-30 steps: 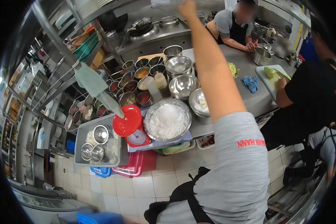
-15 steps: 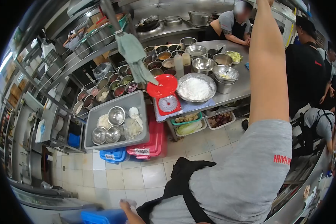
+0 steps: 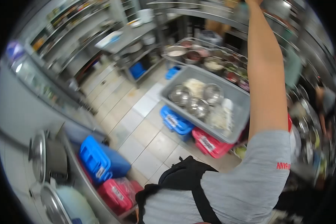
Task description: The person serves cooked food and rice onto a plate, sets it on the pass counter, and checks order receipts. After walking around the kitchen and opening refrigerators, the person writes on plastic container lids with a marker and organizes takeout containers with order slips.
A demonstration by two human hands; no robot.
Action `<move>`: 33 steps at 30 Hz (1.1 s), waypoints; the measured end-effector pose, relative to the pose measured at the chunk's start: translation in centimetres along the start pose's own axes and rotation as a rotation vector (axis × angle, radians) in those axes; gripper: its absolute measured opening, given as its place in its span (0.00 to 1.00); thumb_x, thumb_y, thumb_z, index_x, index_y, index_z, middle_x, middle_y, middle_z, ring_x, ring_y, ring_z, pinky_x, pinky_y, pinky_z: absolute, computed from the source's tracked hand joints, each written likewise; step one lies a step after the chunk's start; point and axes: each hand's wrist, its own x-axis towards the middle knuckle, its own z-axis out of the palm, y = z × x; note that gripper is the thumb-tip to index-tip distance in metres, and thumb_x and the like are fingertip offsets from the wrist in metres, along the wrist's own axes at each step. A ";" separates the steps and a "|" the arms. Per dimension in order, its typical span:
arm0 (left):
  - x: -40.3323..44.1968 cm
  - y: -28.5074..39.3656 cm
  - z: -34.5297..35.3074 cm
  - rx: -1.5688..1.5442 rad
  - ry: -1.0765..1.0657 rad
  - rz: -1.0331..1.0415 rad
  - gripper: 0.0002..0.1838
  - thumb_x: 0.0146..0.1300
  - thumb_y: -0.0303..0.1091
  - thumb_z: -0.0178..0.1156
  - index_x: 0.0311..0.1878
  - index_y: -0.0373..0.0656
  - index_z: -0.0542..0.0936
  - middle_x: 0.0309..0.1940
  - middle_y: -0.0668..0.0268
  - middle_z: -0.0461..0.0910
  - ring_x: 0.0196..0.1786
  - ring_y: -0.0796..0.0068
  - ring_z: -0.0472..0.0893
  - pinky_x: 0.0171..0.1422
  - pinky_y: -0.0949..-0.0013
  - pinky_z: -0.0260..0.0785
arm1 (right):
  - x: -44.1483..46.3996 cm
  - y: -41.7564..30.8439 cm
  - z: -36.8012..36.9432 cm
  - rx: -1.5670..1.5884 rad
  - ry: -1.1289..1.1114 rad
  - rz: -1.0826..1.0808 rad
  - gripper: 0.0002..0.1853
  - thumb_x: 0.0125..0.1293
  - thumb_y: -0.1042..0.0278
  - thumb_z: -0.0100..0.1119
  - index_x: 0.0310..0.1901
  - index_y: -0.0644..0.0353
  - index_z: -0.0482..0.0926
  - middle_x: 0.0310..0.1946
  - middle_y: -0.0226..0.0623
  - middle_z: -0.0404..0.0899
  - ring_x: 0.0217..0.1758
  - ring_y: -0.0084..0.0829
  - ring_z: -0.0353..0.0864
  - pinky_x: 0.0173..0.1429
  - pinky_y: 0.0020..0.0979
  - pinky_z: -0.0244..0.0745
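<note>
My right arm is raised straight ahead, and my right hand [image 3: 254, 2] is cut off by the top edge of the head view. Its fingers do not show, so I cannot tell what it holds or touches. The overhead rack [image 3: 212, 15] is the nearest thing beside it. Left of the raised arm stands a grey tub [image 3: 239, 128] holding several small steel bowls [image 3: 197, 107], white shredded food [image 3: 194, 86] and a white scoop-like item [image 3: 227, 105]. My left hand is out of view.
Blue-lidded [image 3: 177, 121] and pink-lidded boxes [image 3: 209, 143] stand under the tub. More boxes, a blue one [image 3: 114, 162] among them, sit at lower left near large lidded pots [image 3: 50, 158]. Food containers [image 3: 212, 65] line the counter behind. A person [image 3: 326, 102] is blurred at right.
My view has swung left, so the tub now lies further right and the red scale and counter bowls are hidden or blurred. My left hand has left the view; my right arm stays raised.
</note>
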 end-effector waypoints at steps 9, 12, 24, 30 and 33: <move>2.1 -1.3 -2.9 -0.155 0.091 -0.432 0.11 0.53 0.31 0.47 0.35 0.34 0.74 0.31 0.52 0.76 0.36 0.56 0.76 0.39 0.58 0.68 | -28.3 -32.9 22.0 0.655 -1.107 -0.047 0.15 0.55 0.65 0.51 0.46 0.52 0.76 0.34 0.42 0.79 0.33 0.36 0.80 0.39 0.35 0.73; 5.8 -1.7 -3.5 -0.174 0.069 -0.488 0.11 0.54 0.32 0.47 0.33 0.34 0.74 0.29 0.52 0.76 0.34 0.55 0.77 0.37 0.58 0.68 | -40.0 -40.9 19.5 0.735 -1.339 -0.197 0.17 0.52 0.69 0.50 0.47 0.52 0.73 0.30 0.42 0.77 0.33 0.39 0.77 0.38 0.36 0.72; 41.6 -0.7 -27.0 0.095 0.404 -0.190 0.12 0.55 0.35 0.48 0.26 0.36 0.75 0.24 0.53 0.78 0.30 0.53 0.78 0.33 0.54 0.69 | -65.8 -31.7 -19.1 0.506 -2.491 1.024 0.17 0.54 0.64 0.59 0.46 0.58 0.76 0.36 0.43 0.80 0.40 0.35 0.79 0.45 0.31 0.72; 59.4 16.9 -36.7 0.093 0.450 -0.204 0.11 0.49 0.27 0.52 0.36 0.36 0.80 0.34 0.50 0.79 0.39 0.54 0.79 0.45 0.60 0.70 | -68.7 -29.8 -9.6 0.251 -2.377 0.990 0.14 0.55 0.66 0.56 0.44 0.59 0.77 0.36 0.44 0.79 0.41 0.38 0.79 0.46 0.31 0.72; 64.7 28.2 -31.4 -0.052 0.328 -0.026 0.19 0.46 0.18 0.47 0.44 0.35 0.78 0.40 0.47 0.78 0.45 0.52 0.78 0.52 0.62 0.67 | -74.2 -28.3 -1.6 0.470 -2.133 1.057 0.14 0.54 0.66 0.56 0.43 0.60 0.77 0.35 0.45 0.79 0.40 0.41 0.78 0.44 0.33 0.72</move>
